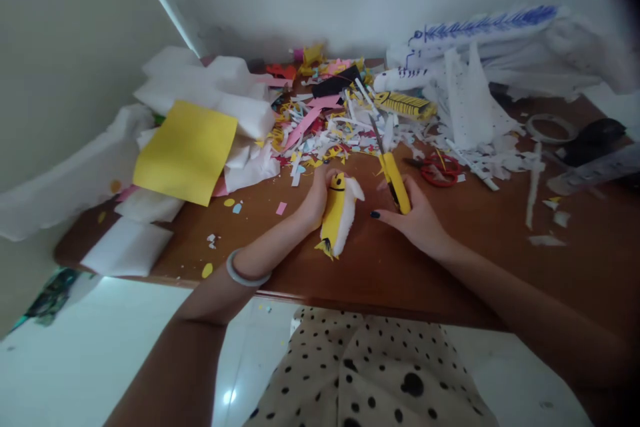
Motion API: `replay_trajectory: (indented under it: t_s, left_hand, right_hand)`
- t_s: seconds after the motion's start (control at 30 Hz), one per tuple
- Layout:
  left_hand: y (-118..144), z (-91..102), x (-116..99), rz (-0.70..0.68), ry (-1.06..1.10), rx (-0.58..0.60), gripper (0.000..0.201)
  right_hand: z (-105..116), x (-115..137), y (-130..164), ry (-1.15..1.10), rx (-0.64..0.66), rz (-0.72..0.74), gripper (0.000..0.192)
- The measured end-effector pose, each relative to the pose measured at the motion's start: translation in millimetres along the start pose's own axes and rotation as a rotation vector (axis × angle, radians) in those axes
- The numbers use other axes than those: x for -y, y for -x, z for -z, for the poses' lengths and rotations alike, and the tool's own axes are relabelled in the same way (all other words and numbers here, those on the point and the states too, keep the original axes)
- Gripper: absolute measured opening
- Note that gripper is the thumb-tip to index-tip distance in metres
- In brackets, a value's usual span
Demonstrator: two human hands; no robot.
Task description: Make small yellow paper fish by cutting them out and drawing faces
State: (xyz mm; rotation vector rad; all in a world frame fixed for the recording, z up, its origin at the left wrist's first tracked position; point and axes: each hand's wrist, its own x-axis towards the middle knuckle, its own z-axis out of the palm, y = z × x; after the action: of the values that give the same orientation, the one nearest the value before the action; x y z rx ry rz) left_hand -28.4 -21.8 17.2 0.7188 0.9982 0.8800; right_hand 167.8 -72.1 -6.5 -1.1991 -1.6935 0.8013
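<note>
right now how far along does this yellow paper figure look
Done: the yellow figure already has a drawn face, dark marks at its lower tip and a white piece along one side, and paper scraps cover the table. In hand: the left hand grips the figure while the right hand holds yellow-handled scissors. What is left cannot be told; a yellow sheet lies uncut.
</note>
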Motion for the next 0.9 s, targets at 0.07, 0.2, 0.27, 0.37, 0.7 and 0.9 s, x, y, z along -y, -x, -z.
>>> replay_trajectory:
  t_s: [0.07,0.2,0.27,0.37,0.7,0.9]
  left_hand:
    - [-0.3,1.4,1.4,0.009,-0.035,0.018,0.04]
    - [2.4,5.2,2.6,0.014,-0.107,0.142,0.036]
    - [3.8,6.1,2.8,0.03,-0.158,0.197,0.042]
    - [4.2,7.0,3.3,0.052,-0.221,0.217,0.043]
    - [6.7,11.8,1.8,0.051,-0.363,0.326,0.036]
    - [6.0,12.7,1.8,0.079,-0.41,0.388,0.036]
  right_hand:
    - [-2.4,4.4,3.2,-0.017,-0.02,0.003,0.039]
    - [-0.2,6.9,4.0,-0.068,-0.095,0.014,0.034]
    - [0.9,4.8,2.8,-0.073,-0.104,0.008,0.034]
    - [1.5,0.6,1.5,-0.109,-0.116,-0.015,0.032]
    - [12.1,-3.2,-3.0,-0.117,-0.11,-0.065,0.024]
    - [18.7,-5.8,-6.5,-0.065,-0.086,-0.05,0.027]
